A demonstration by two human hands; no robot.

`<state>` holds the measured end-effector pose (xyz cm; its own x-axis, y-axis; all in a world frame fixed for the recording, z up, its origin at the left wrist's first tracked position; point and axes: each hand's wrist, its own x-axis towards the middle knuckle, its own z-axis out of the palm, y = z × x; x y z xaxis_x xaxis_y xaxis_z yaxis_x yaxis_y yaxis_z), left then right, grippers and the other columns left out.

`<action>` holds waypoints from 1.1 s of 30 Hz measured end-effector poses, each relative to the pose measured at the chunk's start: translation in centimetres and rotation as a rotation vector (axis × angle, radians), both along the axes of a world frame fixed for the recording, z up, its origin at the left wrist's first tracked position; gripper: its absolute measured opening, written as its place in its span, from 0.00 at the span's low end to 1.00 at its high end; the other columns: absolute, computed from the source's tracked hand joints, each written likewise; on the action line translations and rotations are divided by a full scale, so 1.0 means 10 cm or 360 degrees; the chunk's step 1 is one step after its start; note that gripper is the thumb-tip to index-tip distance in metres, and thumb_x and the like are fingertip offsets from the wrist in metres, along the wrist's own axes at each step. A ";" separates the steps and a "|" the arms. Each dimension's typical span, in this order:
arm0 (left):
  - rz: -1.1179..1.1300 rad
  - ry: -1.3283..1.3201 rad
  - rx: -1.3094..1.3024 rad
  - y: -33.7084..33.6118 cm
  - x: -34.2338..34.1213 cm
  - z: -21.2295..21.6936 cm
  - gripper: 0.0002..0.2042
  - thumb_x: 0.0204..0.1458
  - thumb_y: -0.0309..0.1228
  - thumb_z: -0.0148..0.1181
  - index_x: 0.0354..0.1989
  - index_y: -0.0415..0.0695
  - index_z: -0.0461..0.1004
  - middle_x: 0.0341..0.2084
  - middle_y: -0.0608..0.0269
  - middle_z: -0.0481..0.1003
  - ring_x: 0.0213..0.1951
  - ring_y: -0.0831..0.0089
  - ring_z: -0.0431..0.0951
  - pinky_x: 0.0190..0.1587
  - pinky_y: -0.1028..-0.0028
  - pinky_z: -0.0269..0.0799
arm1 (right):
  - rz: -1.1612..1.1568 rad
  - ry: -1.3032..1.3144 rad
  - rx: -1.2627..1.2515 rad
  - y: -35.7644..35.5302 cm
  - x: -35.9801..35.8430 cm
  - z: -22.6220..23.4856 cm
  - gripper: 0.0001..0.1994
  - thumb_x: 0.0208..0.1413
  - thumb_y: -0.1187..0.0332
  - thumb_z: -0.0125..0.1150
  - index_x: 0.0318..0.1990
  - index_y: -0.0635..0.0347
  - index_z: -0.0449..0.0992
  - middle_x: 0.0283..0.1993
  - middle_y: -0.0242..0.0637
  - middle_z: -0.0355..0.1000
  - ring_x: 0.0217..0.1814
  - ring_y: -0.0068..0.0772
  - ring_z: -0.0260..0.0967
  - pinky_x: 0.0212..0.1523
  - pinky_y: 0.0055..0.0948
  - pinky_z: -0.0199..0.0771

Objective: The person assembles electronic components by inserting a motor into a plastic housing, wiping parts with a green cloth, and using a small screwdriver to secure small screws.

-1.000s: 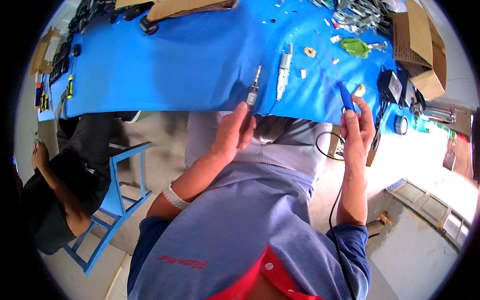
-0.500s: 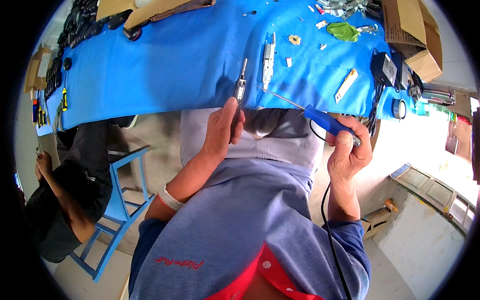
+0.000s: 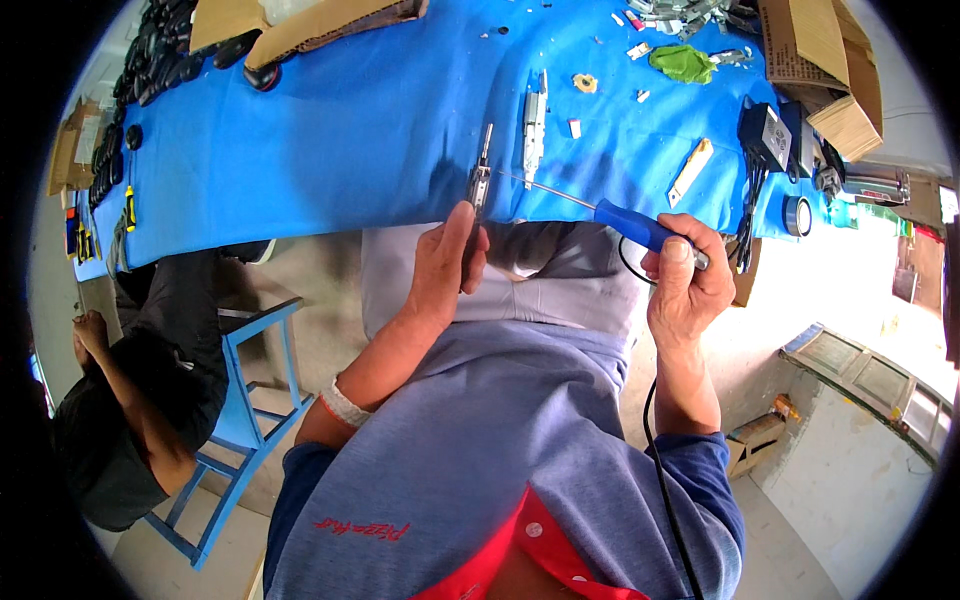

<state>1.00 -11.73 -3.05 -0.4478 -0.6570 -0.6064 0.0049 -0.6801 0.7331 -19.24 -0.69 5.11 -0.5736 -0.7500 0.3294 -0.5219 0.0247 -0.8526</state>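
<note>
My left hand is closed round a slim dark device with a bare metal front, which ends in a thin rod pointing away from me. What kind of device it is I cannot make out. In my right hand is a screwdriver, gripped by its blue handle. Its long thin shaft points left, and the tip lies close to the device's metal front; whether they touch I cannot tell. Just beyond the tip, a long grey metal part lies on the blue cloth.
Metal pieces and a green crumpled item lie at the far right, near a cardboard box. A black power adapter and tape roll sit right. Black devices pile up far left. Another person sits left.
My right hand and the screwdriver have shifted slightly left, bringing the tip nearer the device. The left hand has dropped a little toward me, still holding the device.
</note>
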 end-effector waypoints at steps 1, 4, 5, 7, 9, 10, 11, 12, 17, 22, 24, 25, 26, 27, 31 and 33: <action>-0.0003 0.0005 -0.0006 0.00 0.00 0.01 0.27 0.56 0.58 0.49 0.24 0.42 0.69 0.11 0.70 0.63 0.11 0.83 0.58 0.14 0.80 0.49 | 0.0013 0.0020 -0.0010 0.01 -0.01 0.00 0.13 0.61 0.64 0.56 0.41 0.67 0.75 0.26 0.34 0.72 0.21 0.17 0.68 0.23 0.16 0.66; 0.0008 0.0018 -0.0009 0.00 -0.01 0.01 0.27 0.56 0.58 0.49 0.24 0.42 0.69 0.11 0.70 0.63 0.11 0.82 0.58 0.14 0.80 0.49 | 0.0006 -0.0030 -0.0027 0.00 0.00 -0.02 0.13 0.60 0.62 0.58 0.41 0.66 0.75 0.23 0.33 0.72 0.21 0.18 0.68 0.23 0.16 0.65; 0.0011 0.0022 0.0002 0.00 -0.01 0.00 0.27 0.56 0.58 0.49 0.24 0.42 0.69 0.11 0.70 0.63 0.11 0.82 0.58 0.14 0.80 0.49 | -0.0008 -0.0065 -0.0030 0.00 0.00 -0.02 0.13 0.59 0.61 0.59 0.41 0.64 0.75 0.21 0.32 0.71 0.21 0.18 0.69 0.24 0.17 0.65; 0.0001 0.0011 0.0007 0.00 -0.01 0.00 0.27 0.56 0.58 0.48 0.24 0.43 0.68 0.11 0.70 0.62 0.12 0.82 0.58 0.14 0.80 0.49 | -0.0009 -0.0079 -0.0044 -0.02 0.02 -0.02 0.13 0.59 0.61 0.59 0.41 0.64 0.75 0.21 0.32 0.71 0.21 0.18 0.69 0.24 0.17 0.65; -0.0026 -0.0022 -0.0007 -0.01 -0.01 0.00 0.27 0.56 0.60 0.47 0.25 0.44 0.67 0.10 0.70 0.60 0.12 0.81 0.59 0.14 0.80 0.50 | -0.0007 -0.0086 -0.0042 -0.03 0.03 -0.02 0.13 0.60 0.61 0.59 0.41 0.64 0.75 0.20 0.31 0.71 0.21 0.18 0.69 0.24 0.17 0.65; -0.0032 -0.0012 -0.0015 -0.01 -0.01 0.00 0.27 0.56 0.60 0.47 0.25 0.44 0.67 0.10 0.70 0.60 0.12 0.81 0.59 0.14 0.80 0.50 | -0.0005 -0.0086 -0.0033 -0.04 0.03 -0.01 0.13 0.60 0.61 0.58 0.41 0.64 0.75 0.20 0.31 0.71 0.21 0.18 0.68 0.24 0.17 0.65; -0.0039 -0.0003 -0.0022 -0.01 0.00 -0.01 0.27 0.56 0.60 0.47 0.25 0.44 0.67 0.10 0.70 0.60 0.12 0.81 0.59 0.14 0.80 0.50 | -0.0004 -0.0087 -0.0024 -0.04 0.03 -0.01 0.13 0.60 0.62 0.58 0.42 0.64 0.75 0.20 0.31 0.71 0.21 0.18 0.68 0.24 0.17 0.64; -0.0046 0.0005 -0.0030 -0.01 0.00 -0.01 0.27 0.56 0.60 0.47 0.25 0.44 0.67 0.10 0.70 0.60 0.12 0.81 0.59 0.14 0.80 0.50 | -0.0004 -0.0088 -0.0016 -0.05 0.04 -0.02 0.13 0.60 0.62 0.58 0.42 0.64 0.75 0.20 0.31 0.71 0.21 0.17 0.68 0.24 0.17 0.64; -0.0027 0.0022 0.0010 0.00 0.00 -0.02 0.27 0.56 0.60 0.47 0.24 0.44 0.67 0.10 0.70 0.60 0.11 0.81 0.58 0.13 0.80 0.51 | 0.0001 -0.0111 -0.0005 -0.05 0.02 -0.05 0.12 0.60 0.62 0.58 0.42 0.64 0.75 0.20 0.31 0.70 0.21 0.17 0.68 0.24 0.17 0.64; 0.0003 0.0059 0.0028 0.01 -0.01 -0.03 0.26 0.56 0.58 0.48 0.24 0.44 0.68 0.10 0.71 0.61 0.11 0.82 0.58 0.13 0.81 0.50 | 0.0004 -0.0109 -0.0025 -0.05 0.02 -0.06 0.13 0.60 0.63 0.57 0.42 0.64 0.75 0.20 0.31 0.70 0.21 0.17 0.68 0.24 0.16 0.64; 0.0041 0.0041 0.0056 0.00 -0.02 -0.02 0.26 0.57 0.57 0.49 0.23 0.44 0.69 0.10 0.71 0.64 0.11 0.83 0.59 0.14 0.81 0.49 | -0.0001 -0.0096 -0.0032 -0.04 0.02 -0.06 0.13 0.61 0.62 0.57 0.42 0.65 0.75 0.21 0.32 0.70 0.22 0.17 0.68 0.24 0.16 0.64; 0.0025 0.0040 0.0052 0.00 -0.02 -0.02 0.26 0.56 0.58 0.49 0.24 0.44 0.69 0.10 0.71 0.63 0.11 0.83 0.59 0.13 0.81 0.50 | 0.0000 -0.0099 -0.0031 -0.04 0.02 -0.06 0.13 0.61 0.63 0.57 0.42 0.65 0.75 0.21 0.32 0.70 0.22 0.17 0.68 0.24 0.16 0.64; 0.0011 0.0038 0.0047 0.00 -0.02 -0.02 0.26 0.55 0.59 0.50 0.24 0.44 0.68 0.10 0.71 0.62 0.11 0.82 0.58 0.13 0.80 0.50 | 0.0003 -0.0103 -0.0031 -0.03 0.02 -0.07 0.13 0.61 0.63 0.57 0.42 0.65 0.75 0.21 0.32 0.70 0.22 0.17 0.68 0.24 0.16 0.64; -0.0004 0.0036 0.0042 0.00 -0.01 -0.03 0.27 0.55 0.60 0.50 0.25 0.44 0.68 0.10 0.71 0.61 0.11 0.82 0.58 0.13 0.80 0.51 | 0.0003 -0.0111 -0.0039 -0.03 0.02 -0.07 0.13 0.61 0.63 0.57 0.42 0.66 0.75 0.21 0.32 0.70 0.22 0.17 0.68 0.24 0.16 0.64; -0.0007 0.0039 0.0028 0.00 -0.01 -0.02 0.26 0.55 0.59 0.50 0.24 0.45 0.68 0.10 0.71 0.62 0.11 0.82 0.58 0.14 0.80 0.51 | -0.0024 -0.0132 -0.0070 -0.02 0.03 -0.08 0.13 0.61 0.63 0.57 0.42 0.66 0.75 0.22 0.32 0.70 0.21 0.17 0.68 0.23 0.16 0.64; 0.0016 0.0042 0.0040 0.00 -0.01 -0.01 0.25 0.57 0.56 0.50 0.22 0.45 0.69 0.11 0.71 0.64 0.11 0.84 0.59 0.14 0.81 0.49 | -0.0030 -0.0121 -0.0075 -0.02 0.03 -0.08 0.13 0.61 0.63 0.57 0.41 0.66 0.75 0.22 0.32 0.70 0.21 0.17 0.68 0.23 0.16 0.64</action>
